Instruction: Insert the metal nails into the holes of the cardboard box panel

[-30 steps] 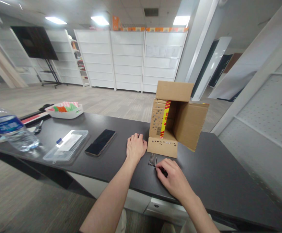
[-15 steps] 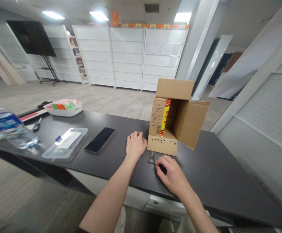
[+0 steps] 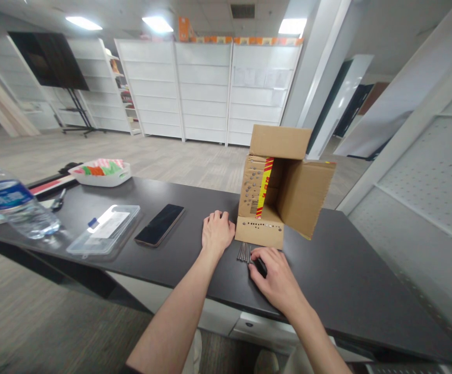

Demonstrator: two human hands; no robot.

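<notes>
My left hand (image 3: 217,232) lies on the dark tabletop left of the cardboard box, its fingers bent a little and no object visible in it. Close to the box's lower flap, several thin metal nails (image 3: 243,252) lie side by side. My right hand (image 3: 269,270) rests just right of them, with thumb and index fingertip apart at the rightmost nail. Dark shadow fills the gap under its curled fingers, whose far side is hidden. The cardboard box (image 3: 249,195) stands with its open side towards me; holes and round metal heads dot its left wall and lower flap.
Left of my hands lie a black phone (image 3: 160,224) and a clear plastic case (image 3: 105,231). Further left stands a water bottle (image 3: 11,200), with a white basket (image 3: 105,179) of colourful packets behind. The table's front edge runs below my wrists.
My right fingertips have shifted slightly at the nails, and the rightmost nail now sits closer in line with the row. My left hand and the box stay in place.
</notes>
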